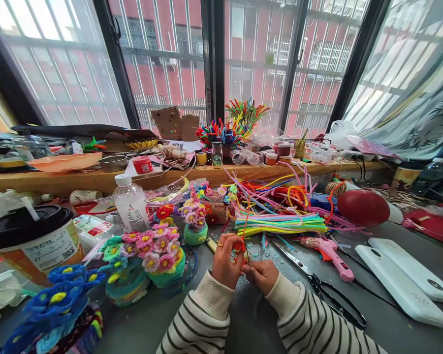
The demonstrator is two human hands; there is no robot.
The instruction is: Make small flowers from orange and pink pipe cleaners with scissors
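In the middle of the head view, my left hand [226, 261] is closed around a coil of red-orange pipe cleaner [239, 245], with a ring on one finger. A thin red-orange end [247, 214] sticks up from it. Close beside, my right hand [265, 275] pinches the lower part of the same piece between thumb and forefinger; the fingers hide the exact grip. To the left stand pots of pipe-cleaner flowers: pink ones [160, 248], a small green pot [196, 233] and blue ones [57, 297]. Past my hands lies a bundle of pastel pipe cleaners [280, 223].
Scissors [313, 280] and a pink glue gun [332, 255] lie right of my hands, with two white slabs [402, 287] beyond. A plastic bottle [131, 204] and a large lidded cup [33, 241] stand left. A cluttered wooden ledge [192, 176] runs below the windows.
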